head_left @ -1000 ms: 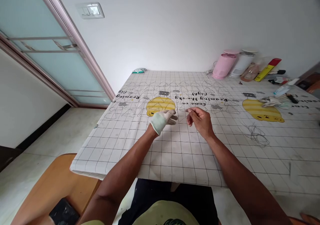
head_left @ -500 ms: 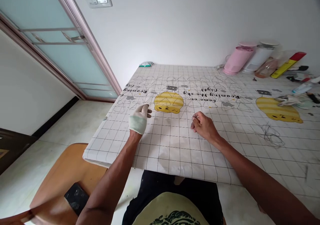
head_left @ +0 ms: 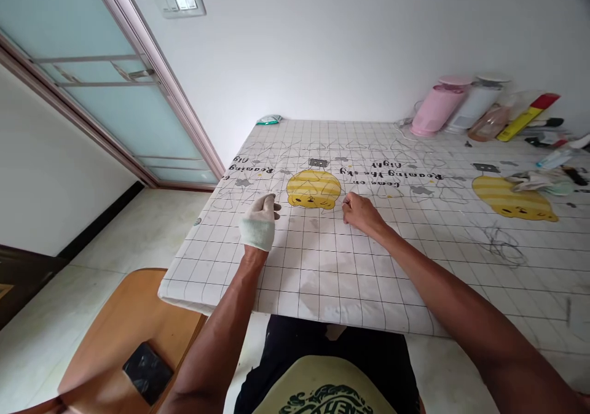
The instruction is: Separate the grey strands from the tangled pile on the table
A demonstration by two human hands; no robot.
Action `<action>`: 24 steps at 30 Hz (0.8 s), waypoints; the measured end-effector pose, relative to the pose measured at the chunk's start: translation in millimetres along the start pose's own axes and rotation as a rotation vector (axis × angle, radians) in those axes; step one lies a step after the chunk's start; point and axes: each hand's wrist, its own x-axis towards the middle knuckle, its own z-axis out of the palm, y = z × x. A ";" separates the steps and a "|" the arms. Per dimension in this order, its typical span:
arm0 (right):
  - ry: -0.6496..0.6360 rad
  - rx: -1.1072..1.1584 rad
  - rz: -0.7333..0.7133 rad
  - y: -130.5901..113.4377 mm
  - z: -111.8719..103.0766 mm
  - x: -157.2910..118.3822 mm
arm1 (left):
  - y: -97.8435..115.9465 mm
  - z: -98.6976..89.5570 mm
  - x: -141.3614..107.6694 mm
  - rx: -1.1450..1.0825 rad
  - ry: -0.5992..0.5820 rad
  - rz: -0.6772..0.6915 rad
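Left hand [head_left: 259, 218] and right hand [head_left: 361, 211], narrowly curled, contents unclear, had room between them, the tablecloth [head_left: 318, 273] ending at six o'clock.

Matt knit-cloth glove [head_left: 257, 230], dull wiry tangle [head_left: 504, 248], smooth plastic-looking tablecloth [head_left: 318, 279], glossy wooden chair [head_left: 106, 346]

The table [head_left: 318, 273] wears a gridded white cloth [head_left: 207, 273]. At the back stand a pink cylinder [head_left: 436, 110], a white cylinder [head_left: 474, 107], a bottle [head_left: 488, 125] and a yellow-and-red box [head_left: 526, 118]; nearer lie a crumpled glove [head_left: 539, 182] and a tangle of thin wire [head_left: 503, 248], with a green-and-white packet [head_left: 268, 120] at the far corner.
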 end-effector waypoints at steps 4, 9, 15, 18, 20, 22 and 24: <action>0.025 -0.090 0.051 0.7 0.1 8.5 | -4.5 3.5 1.5 0.027 -0.042 0.012; 0.057 -0.109 0.060 -0.9 4.0 12.3 | -4.8 6.1 0.8 0.071 -0.046 -0.004; 0.095 -0.124 0.051 12.6 -9.0 -6.8 | -11.6 9.1 4.6 0.104 -0.054 -0.001; 0.116 -0.164 -0.007 34.3 -31.4 -39.4 | -18.0 10.9 5.4 0.100 -0.071 0.025; 0.108 -0.177 -0.057 53.0 -50.7 -69.1 | -20.8 12.2 5.4 0.103 -0.064 0.039; 0.094 -0.190 -0.078 75.0 -71.4 -101.0 | -22.0 13.9 6.0 0.147 -0.061 0.059; 0.103 -0.219 -0.052 102.0 -92.9 -131.1 | -21.6 15.9 6.3 0.156 -0.061 0.067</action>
